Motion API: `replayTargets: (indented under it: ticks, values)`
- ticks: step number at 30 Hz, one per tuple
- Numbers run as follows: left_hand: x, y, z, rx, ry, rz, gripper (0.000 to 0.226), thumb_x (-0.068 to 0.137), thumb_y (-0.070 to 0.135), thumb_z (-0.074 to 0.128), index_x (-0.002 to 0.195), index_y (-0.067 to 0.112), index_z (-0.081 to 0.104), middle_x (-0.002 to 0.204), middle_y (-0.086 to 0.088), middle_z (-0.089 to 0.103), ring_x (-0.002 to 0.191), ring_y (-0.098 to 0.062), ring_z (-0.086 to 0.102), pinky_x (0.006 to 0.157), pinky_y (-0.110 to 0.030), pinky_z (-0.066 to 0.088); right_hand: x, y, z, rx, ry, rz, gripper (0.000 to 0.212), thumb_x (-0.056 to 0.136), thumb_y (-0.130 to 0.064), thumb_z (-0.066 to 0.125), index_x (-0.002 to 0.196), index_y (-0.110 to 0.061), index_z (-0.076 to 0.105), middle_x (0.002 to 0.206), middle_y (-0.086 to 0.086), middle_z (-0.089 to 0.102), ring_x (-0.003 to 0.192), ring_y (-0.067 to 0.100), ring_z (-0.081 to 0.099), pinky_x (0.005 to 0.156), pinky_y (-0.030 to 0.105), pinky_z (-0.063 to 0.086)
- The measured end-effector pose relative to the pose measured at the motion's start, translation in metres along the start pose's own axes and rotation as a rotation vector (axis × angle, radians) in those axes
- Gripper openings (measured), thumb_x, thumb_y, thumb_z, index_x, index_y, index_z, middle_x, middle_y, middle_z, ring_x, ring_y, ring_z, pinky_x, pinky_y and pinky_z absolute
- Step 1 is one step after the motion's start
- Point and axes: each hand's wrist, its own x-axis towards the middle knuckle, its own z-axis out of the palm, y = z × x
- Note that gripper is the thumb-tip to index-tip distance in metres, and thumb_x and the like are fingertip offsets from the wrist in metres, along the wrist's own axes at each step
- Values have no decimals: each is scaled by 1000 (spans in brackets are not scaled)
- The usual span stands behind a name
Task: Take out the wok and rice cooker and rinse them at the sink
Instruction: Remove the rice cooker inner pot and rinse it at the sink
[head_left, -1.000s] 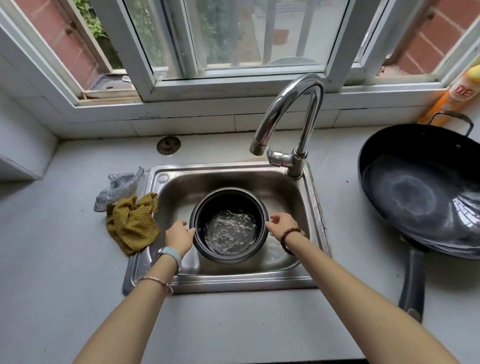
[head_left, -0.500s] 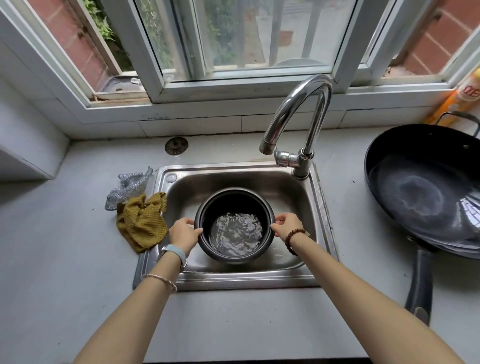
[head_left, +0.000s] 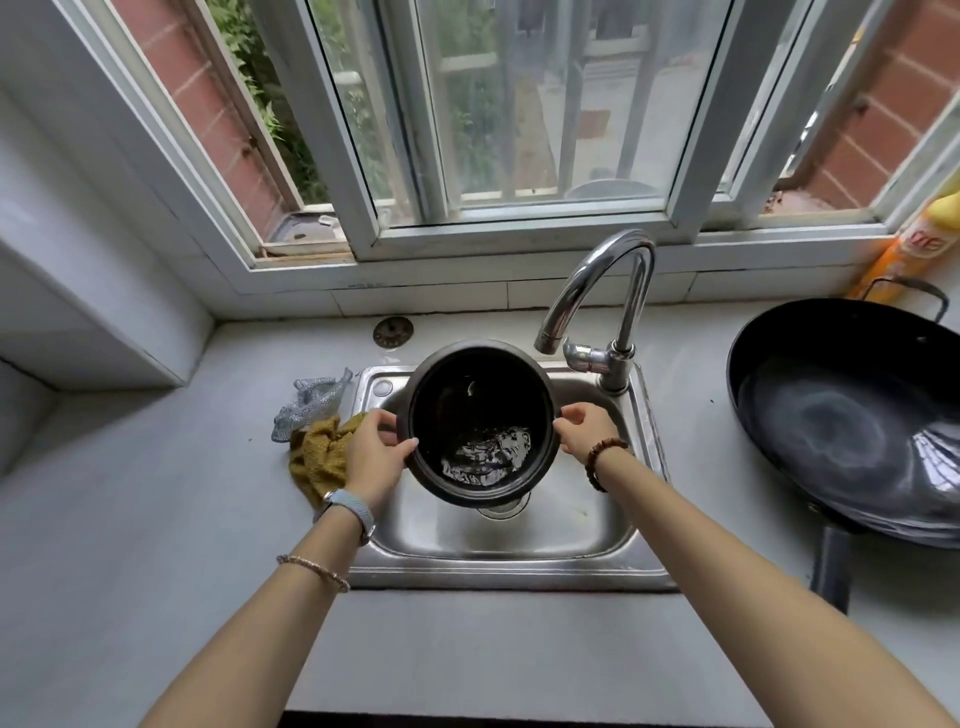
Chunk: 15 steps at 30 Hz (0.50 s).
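1. Rice cooker pot (head_left: 467, 395): black and round, held over the sink (head_left: 509, 571) basin between both hands. Its mouth faces up toward the camera. It is tilted, with its far rim overlapping the back edge of the sink.
2. Water (head_left: 485, 457): a shallow rippled pool lies against the near side of the pot's inside. The far wall looks dark, and I cannot tell if it is wet.
3. Left hand (head_left: 376, 452): grips the pot's left rim, thumb hooked over the edge into the inside, fingers wrapped on the outer wall. There is a watch (head_left: 353, 512) at the wrist and a thin bracelet (head_left: 314, 569) further up the forearm.
4. Right hand (head_left: 584, 431): holds the pot's right rim with fingers curled at the edge. There is a bead bracelet (head_left: 602, 462) on the wrist.
5. Drain (head_left: 504, 506): part of it shows just beneath the pot's near edge.
6. Faucet (head_left: 597, 291): a chrome gooseneck at the back right corner of the sink. Its spout ends just beside the pot's far right rim, and no stream is visible.
7. Wok (head_left: 852, 431): black, resting on the counter (head_left: 130, 519) to the right of the sink and well apart from the pot. Its long handle points toward the person.
8. Yellow cloth (head_left: 319, 457): crumpled at the sink's left edge, partly behind the left hand.
9. Silver scrubber (head_left: 311, 402): touches the cloth on its far side.
10. Round metal disc (head_left: 393, 331): lies on the counter behind the sink.
11. Bottle (head_left: 909, 249): orange and yellow, stands behind the wok near the window (head_left: 519, 130).
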Motion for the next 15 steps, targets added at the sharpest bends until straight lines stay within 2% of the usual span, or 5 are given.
replayTargets:
  ticks: [3,5,7,10,15]
  values:
    - [-2,5,-8,35,31,45,23,83,10,72,98,7,56,88,-6,63,82,-21,60,71,-29,50,2,-7,-1,-5,-23,-14,11,83,-15,58,74,-17,63,86,9,65,99,36,64,92,50,51]
    - [-4,6,-12,35,58,80,23,83,9,72,98,6,55,88,-4,61,82,-20,59,72,-28,49,6,-7,-1,5,-44,-12,15,82,-18,57,71,-27,59,89,5,66,102,32,64,95,48,50]
    - [-8,5,-16,17,76,108,22,83,9,72,97,7,55,86,-3,61,81,-21,61,72,-29,52,8,-7,0,21,-64,-14,13,79,-20,56,72,-30,59,94,4,68,104,30,64,96,47,49]
    - [-11,2,-18,14,97,143,21,82,9,74,92,12,55,82,0,62,77,-20,63,71,-32,55,7,-7,0,42,-99,-5,12,79,-20,56,85,-28,62,105,6,69,107,26,63,99,46,48]
    - [-17,-2,-23,58,134,251,25,77,9,77,88,15,55,81,0,63,78,-21,63,72,-36,54,0,-7,3,87,-110,19,30,81,-15,58,109,-19,64,111,5,67,109,22,61,99,46,47]
